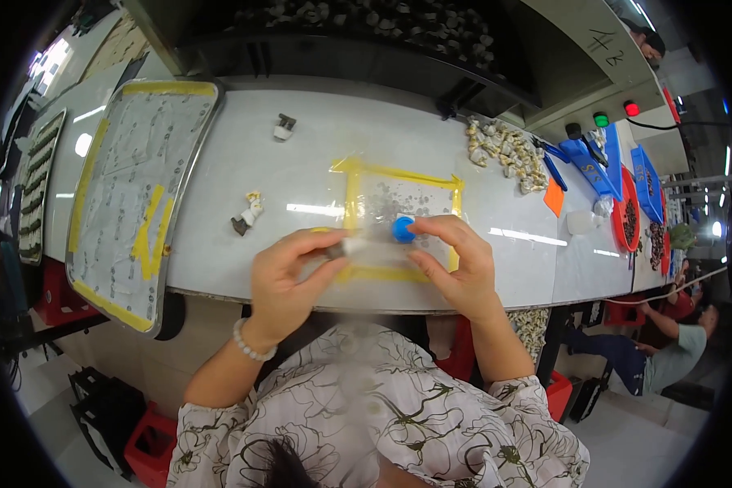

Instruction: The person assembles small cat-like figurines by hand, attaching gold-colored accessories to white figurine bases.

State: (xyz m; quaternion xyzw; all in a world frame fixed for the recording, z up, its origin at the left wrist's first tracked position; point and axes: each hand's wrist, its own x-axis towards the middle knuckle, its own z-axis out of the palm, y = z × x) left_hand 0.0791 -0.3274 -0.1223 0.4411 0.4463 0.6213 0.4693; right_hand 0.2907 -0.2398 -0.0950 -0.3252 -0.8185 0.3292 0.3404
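Note:
My left hand (pixel 293 281), with a beaded bracelet at its wrist, is closed in a pinch between thumb and forefinger. At its fingertips is a small dark-and-white piece (pixel 336 249), too blurred to name. Between the thumb and fingers of my right hand (pixel 462 264) is a small blue round object (pixel 402 229) with a bit of white at its top edge. Both hands hover over a patch of table framed with yellow tape (pixel 398 175), its surface marked by grey spots. Left of it lies a small white figurine (pixel 254 208) with a dark base; farther back sits another small grey-and-white piece (pixel 284 127).
A metal tray (pixel 213 114) edged with yellow tape stands at left. Back right are a heap of small pieces (pixel 508 154), blue-handled pliers (pixel 554 169), an orange paper (pixel 554 198), blue bins (pixel 590 167) and a red basin (pixel 630 215). A dark open cabinet (pixel 366 61) borders the far side.

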